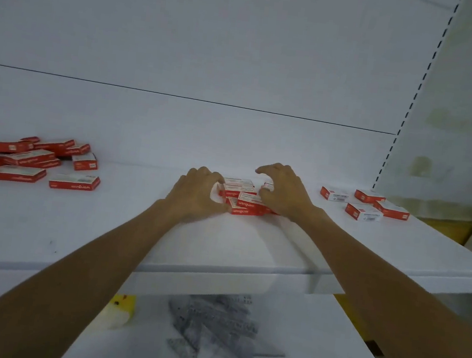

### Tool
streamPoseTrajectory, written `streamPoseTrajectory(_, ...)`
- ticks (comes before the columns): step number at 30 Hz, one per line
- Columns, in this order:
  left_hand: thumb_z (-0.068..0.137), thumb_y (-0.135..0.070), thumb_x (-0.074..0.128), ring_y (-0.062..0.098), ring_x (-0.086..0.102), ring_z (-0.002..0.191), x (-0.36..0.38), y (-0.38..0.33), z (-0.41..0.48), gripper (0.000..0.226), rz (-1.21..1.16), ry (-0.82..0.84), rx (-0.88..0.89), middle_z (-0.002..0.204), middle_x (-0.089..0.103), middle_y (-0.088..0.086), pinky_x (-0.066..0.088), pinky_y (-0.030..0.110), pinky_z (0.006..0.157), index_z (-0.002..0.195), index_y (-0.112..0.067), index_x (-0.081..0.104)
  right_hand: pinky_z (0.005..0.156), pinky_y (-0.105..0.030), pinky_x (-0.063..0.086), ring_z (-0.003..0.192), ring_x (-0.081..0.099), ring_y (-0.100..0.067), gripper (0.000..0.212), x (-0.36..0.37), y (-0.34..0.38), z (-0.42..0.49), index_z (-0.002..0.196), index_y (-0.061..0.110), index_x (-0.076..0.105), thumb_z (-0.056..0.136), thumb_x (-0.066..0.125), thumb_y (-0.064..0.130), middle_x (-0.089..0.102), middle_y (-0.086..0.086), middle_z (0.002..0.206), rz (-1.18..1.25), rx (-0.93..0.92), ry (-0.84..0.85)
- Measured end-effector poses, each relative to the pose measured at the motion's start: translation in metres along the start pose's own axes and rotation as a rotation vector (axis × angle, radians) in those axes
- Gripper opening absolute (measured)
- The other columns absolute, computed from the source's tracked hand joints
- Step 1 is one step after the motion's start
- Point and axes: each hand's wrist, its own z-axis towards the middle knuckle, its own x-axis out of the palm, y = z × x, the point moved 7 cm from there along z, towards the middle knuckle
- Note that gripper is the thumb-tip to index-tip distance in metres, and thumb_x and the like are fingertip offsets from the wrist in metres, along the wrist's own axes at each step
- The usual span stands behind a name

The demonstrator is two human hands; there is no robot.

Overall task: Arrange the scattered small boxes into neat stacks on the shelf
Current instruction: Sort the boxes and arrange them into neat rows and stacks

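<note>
So it's a plain white shelf (106,223) with a white back panel (215,44) and a slotted upright (414,96) running up the right side. There's just the head view, looking down along both bare forearms.

The red-and-white boxes sit in three lots. The left pile (36,162) is a proper mess, with boxes lying at all angles and some on top of each other. The right group (364,205) is four boxes lying flat, close together but loose. The middle bunch (241,200) is packed tight, a couple of layers deep and a bit crooked, well back from the shelf's front edge.

Both hands are on that middle bunch. The left hand (197,195) cups its left side, fingers curled round the back and thumb at the front corner. The right hand (283,193) wraps the right side the same way, fingers bent over the top boxes and index finger lifted a little.

Below is a lower shelf (312,349) with a heap of grey set squares (211,329) and a blurry yellow thing (120,310) beside it.
</note>
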Motion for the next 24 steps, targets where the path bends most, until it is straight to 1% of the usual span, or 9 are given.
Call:
streamPoseTrajectory(2, 0.079, -0.046, 0.063, 0.022, 0.042, 0.121, -0.017, 0.025, -0.010, 0.054, -0.040, 0.005, -0.049, 0.129, 0.048, 0.004, 0.038, 0.036, 0.100, 0.125, -0.023, 0.049, 0.104, -0.040, 0.035, 0.126, 0.039, -0.023, 0.047, 0.002, 0.029, 0.010, 0.131, 0.018, 0.048, 0.084, 0.053, 0.015, 0.047, -0.005, 0.137, 0.032, -0.055, -0.007)
streamPoseTrajectory(5, 0.083, -0.038, 0.062, 0.019, 0.049, 0.115, -0.046, 0.067, -0.031, 0.043, -0.075, -0.019, -0.089, 0.121, 0.053, 0.002, 0.039, 0.030, 0.094, 0.121, -0.020, 0.054, 0.103, -0.039, 0.036, 0.126, 0.039, -0.023, 0.048, 0.012, 0.082, 0.025, 0.132, 0.016, 0.046, 0.085, 0.052, 0.015, 0.048, -0.005, 0.135, 0.083, -0.119, 0.001)
streamPoseTrajectory(8, 0.084, -0.036, 0.062, 0.018, 0.051, 0.110, -0.080, 0.114, -0.061, 0.038, -0.062, -0.054, -0.149, 0.117, 0.055, 0.001, 0.041, 0.031, 0.091, 0.118, -0.020, 0.056, 0.099, -0.038, 0.038, 0.123, 0.042, -0.023, 0.047, 0.027, 0.143, 0.038, 0.132, 0.016, 0.046, 0.086, 0.053, 0.017, 0.051, -0.006, 0.131, 0.114, -0.176, 0.003)
streamPoseTrajectory(12, 0.084, -0.031, 0.063, 0.019, 0.053, 0.108, -0.132, 0.180, -0.110, 0.037, -0.039, -0.101, -0.220, 0.119, 0.058, 0.002, 0.041, 0.029, 0.089, 0.118, -0.017, 0.058, 0.099, -0.037, 0.040, 0.120, 0.044, -0.023, 0.046, 0.053, 0.234, 0.054, 0.133, 0.017, 0.046, 0.087, 0.054, 0.019, 0.053, -0.007, 0.127, 0.162, -0.241, 0.032)
streamPoseTrajectory(15, 0.085, -0.029, 0.063, 0.018, 0.053, 0.110, -0.170, 0.231, -0.149, 0.038, -0.029, -0.128, -0.271, 0.121, 0.058, 0.002, 0.039, 0.026, 0.088, 0.120, -0.015, 0.058, 0.099, -0.036, 0.040, 0.120, 0.045, -0.023, 0.047, 0.074, 0.305, 0.060, 0.133, 0.017, 0.045, 0.087, 0.055, 0.020, 0.052, -0.007, 0.128, 0.206, -0.297, 0.058)
streamPoseTrajectory(18, 0.085, -0.030, 0.062, 0.018, 0.053, 0.107, -0.200, 0.285, -0.184, 0.037, 0.005, -0.129, -0.334, 0.120, 0.057, 0.004, 0.040, 0.026, 0.090, 0.118, -0.016, 0.058, 0.101, -0.036, 0.037, 0.123, 0.042, -0.024, 0.048, 0.096, 0.373, 0.064, 0.133, 0.017, 0.045, 0.087, 0.056, 0.020, 0.049, -0.008, 0.131, 0.207, -0.360, 0.094)
streamPoseTrajectory(21, 0.085, -0.031, 0.062, 0.017, 0.053, 0.107, -0.224, 0.329, -0.209, 0.037, 0.016, -0.127, -0.353, 0.120, 0.057, 0.005, 0.040, 0.025, 0.090, 0.120, -0.018, 0.057, 0.103, -0.037, 0.036, 0.126, 0.040, -0.023, 0.048, 0.113, 0.423, 0.068, 0.134, 0.018, 0.044, 0.088, 0.057, 0.022, 0.047, -0.007, 0.134, 0.217, -0.375, 0.100)
streamPoseTrajectory(24, 0.085, -0.029, 0.062, 0.018, 0.053, 0.106, -0.241, 0.360, -0.222, 0.037, 0.017, -0.139, -0.347, 0.119, 0.057, 0.005, 0.040, 0.025, 0.088, 0.119, -0.017, 0.058, 0.102, -0.037, 0.036, 0.124, 0.041, -0.023, 0.048, 0.126, 0.454, 0.073, 0.134, 0.016, 0.043, 0.087, 0.057, 0.019, 0.048, -0.008, 0.133, 0.220, -0.372, 0.087)
